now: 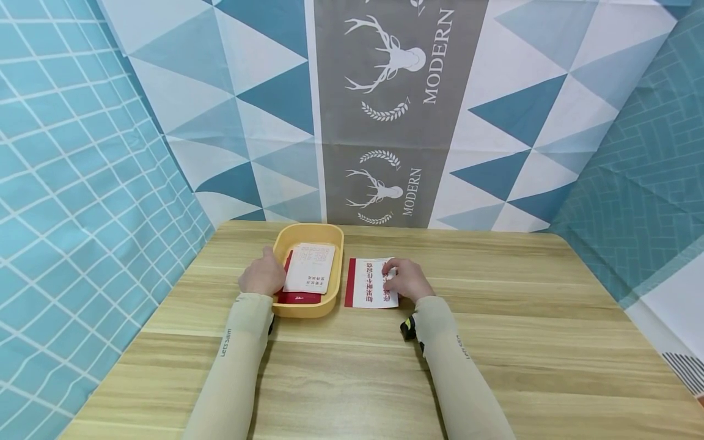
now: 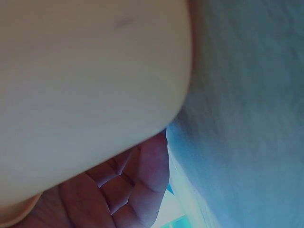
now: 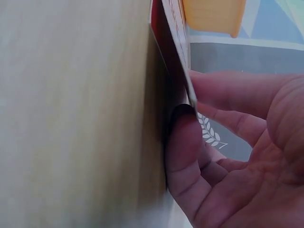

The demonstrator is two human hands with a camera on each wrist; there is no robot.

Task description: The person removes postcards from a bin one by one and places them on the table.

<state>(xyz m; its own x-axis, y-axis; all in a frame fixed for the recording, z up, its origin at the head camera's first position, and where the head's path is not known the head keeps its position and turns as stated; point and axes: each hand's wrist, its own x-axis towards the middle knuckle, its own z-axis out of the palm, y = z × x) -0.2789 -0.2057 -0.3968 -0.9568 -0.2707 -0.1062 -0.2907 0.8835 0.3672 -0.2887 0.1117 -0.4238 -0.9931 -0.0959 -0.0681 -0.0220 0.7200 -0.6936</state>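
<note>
A yellow plastic basket (image 1: 308, 310) stands at the left of the table. My left hand (image 1: 263, 275) holds its left side; the left wrist view shows the fingers (image 2: 154, 166) curled against the basket's pale-looking outer wall (image 2: 95, 85). Inside the basket lie a white printed card (image 1: 309, 269) and a red one (image 1: 299, 298) partly under it. Just right of the basket is a white card (image 1: 365, 284) with a red strip and large dark red characters. My right hand (image 1: 409, 280) pinches its right edge, and in the right wrist view the card (image 3: 178, 52) stands tilted off the table.
The wooden table (image 1: 341, 379) extends to the front and right. A patterned backdrop (image 1: 385, 122) with deer heads rises along its far edge. Blue tiled cloth (image 1: 82, 153) hangs at the left, and a teal one (image 1: 632, 183) at the right.
</note>
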